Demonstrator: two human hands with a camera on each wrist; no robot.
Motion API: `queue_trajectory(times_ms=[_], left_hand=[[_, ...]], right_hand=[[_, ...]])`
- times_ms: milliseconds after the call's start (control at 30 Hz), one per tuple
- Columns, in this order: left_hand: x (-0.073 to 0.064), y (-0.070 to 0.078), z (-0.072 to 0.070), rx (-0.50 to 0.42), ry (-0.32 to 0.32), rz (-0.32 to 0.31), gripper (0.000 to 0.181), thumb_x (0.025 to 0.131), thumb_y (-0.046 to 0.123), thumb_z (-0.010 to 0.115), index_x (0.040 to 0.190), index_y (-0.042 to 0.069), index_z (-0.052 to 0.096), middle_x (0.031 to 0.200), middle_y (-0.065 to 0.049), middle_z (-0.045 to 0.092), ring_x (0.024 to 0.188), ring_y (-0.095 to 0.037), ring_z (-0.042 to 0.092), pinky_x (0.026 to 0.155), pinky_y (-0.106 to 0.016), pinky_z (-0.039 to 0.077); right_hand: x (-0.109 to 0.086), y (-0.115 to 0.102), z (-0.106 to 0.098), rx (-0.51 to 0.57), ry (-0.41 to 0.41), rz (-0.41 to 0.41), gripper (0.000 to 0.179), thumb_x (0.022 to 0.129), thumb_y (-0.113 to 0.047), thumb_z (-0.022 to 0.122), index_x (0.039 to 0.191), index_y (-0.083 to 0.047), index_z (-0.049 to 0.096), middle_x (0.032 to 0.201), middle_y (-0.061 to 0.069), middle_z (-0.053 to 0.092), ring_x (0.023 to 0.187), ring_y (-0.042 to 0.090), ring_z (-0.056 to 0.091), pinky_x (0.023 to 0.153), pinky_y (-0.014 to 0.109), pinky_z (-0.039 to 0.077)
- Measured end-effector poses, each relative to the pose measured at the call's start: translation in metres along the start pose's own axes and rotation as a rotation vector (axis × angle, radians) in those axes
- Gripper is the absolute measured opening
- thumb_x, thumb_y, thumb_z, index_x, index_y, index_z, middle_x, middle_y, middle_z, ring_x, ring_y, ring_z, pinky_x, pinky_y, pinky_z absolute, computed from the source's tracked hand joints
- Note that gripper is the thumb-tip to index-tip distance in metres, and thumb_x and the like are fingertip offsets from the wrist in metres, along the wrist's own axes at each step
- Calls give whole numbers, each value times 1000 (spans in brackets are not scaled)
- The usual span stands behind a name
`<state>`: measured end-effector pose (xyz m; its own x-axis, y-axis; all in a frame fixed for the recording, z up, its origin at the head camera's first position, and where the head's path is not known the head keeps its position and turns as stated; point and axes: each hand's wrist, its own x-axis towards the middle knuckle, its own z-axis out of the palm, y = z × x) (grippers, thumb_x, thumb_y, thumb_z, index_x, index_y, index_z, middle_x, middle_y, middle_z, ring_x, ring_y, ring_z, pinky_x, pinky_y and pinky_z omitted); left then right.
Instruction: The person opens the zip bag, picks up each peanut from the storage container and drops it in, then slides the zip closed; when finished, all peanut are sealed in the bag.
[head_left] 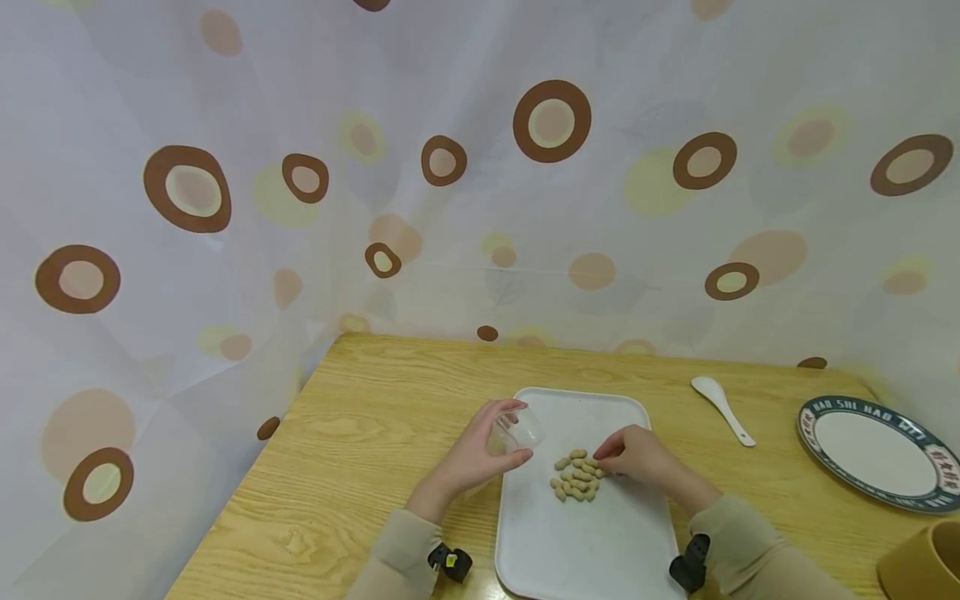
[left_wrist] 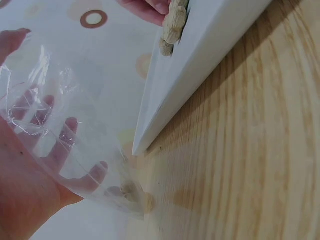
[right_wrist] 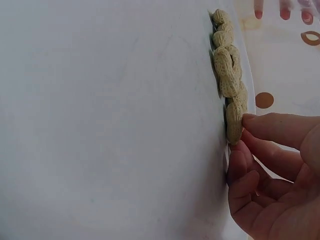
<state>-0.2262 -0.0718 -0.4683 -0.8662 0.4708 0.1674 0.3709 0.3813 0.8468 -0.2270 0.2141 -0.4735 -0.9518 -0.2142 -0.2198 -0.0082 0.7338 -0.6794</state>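
Observation:
My left hand (head_left: 474, 450) holds a clear, creased plastic bag (head_left: 519, 427) by its upper part, beside the tray's left edge. Through the thin plastic in the left wrist view, the curled fingers (left_wrist: 62, 150) show, with a small blurred pale brown lump at the bag's bottom. On the white tray (head_left: 592, 550) lies a loose cluster of peanuts (head_left: 577, 477) in their shells. At the cluster's right side, my right hand (head_left: 637, 457) pinches a peanut (right_wrist: 234, 122) between thumb and fingertips, low over the tray.
Behind the tray to the right, a white spoon (head_left: 723, 408) lies on the wooden table (head_left: 360, 433). A round plate (head_left: 877, 450) with a dark patterned rim is farther right. A brown cup (head_left: 918, 562) stands at the near right corner. A dotted curtain (head_left: 480, 208) hangs behind.

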Motion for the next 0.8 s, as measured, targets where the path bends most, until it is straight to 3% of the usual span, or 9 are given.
queue_trajectory(times_ms=[433,800], left_hand=[[1,1,1,-4,5,0,62,88,35,73,143,23,45,135,-5,50,125,-23,49,106,-56,38],[1,1,4,1,-2,9,61,89,36,72,142,22,45,136,-12,51,123,-23,50,105,-54,38]], right_hand=[[-2,-4,-8,10,55,-11,14,89,-12,71,98,-1,75,84,5,70,72,15,56,62,28,48],[-7,-38,-21,211,25,-40,32,94,-28,68,113,-3,71,100,15,70,86,27,60,73,36,49]])
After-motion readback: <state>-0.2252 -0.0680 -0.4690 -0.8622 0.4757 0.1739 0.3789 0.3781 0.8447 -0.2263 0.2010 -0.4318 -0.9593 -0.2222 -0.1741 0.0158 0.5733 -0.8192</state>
